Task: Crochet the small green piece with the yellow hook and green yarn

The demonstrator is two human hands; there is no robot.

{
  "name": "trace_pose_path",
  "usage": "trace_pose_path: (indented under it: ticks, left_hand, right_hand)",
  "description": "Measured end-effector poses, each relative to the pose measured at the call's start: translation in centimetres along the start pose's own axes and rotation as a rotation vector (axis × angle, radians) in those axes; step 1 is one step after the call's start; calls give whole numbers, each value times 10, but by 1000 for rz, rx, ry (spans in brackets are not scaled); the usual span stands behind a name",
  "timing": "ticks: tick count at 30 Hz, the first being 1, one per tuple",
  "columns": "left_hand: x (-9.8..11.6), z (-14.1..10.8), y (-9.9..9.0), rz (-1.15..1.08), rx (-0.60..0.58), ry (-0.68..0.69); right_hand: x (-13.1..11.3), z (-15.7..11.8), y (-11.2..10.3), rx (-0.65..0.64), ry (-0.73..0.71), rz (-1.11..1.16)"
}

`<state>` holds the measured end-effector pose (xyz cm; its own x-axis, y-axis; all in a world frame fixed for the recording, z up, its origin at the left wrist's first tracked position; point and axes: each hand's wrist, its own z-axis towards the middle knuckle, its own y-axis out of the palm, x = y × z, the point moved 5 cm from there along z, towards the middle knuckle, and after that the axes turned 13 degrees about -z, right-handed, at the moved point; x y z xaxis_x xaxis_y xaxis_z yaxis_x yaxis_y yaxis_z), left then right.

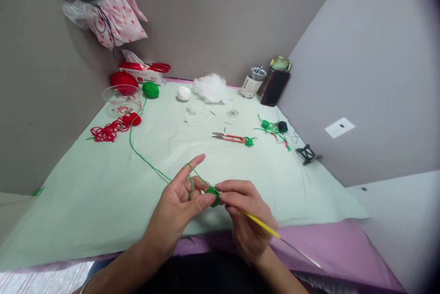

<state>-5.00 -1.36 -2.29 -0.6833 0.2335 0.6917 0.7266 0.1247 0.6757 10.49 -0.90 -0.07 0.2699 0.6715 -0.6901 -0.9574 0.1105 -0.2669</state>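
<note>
Between thumb and fingers, my left hand (184,200) pinches a small green crochet piece (213,197). Green yarn (147,162) loops over its raised index finger and trails back to a green yarn ball (150,89) at the far left. My right hand (248,214) grips a crochet hook with a yellow handle (263,224), held like a pen. The hook's front end meets the green piece, its tip hidden by fingers and yarn. A bare metal end of the hook points down to the right.
Orange thread snips (229,137) lie ahead of my hands. Farther left are red yarn (106,132) and a clear plastic cup (120,101). White stuffing (210,88) and a white yarn ball (184,93) sit at the back. A phone (275,88) leans at the back right.
</note>
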Motion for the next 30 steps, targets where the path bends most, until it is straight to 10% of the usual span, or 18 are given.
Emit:
trace_pose_path:
  ticks: [24,30]
  left_hand:
    - [11,7,-1,77,-137,43]
    - [1,9,5,63,-161,21]
  right_hand:
    - [24,12,1,-30,413,495]
    - [14,14,7,-22,203,173]
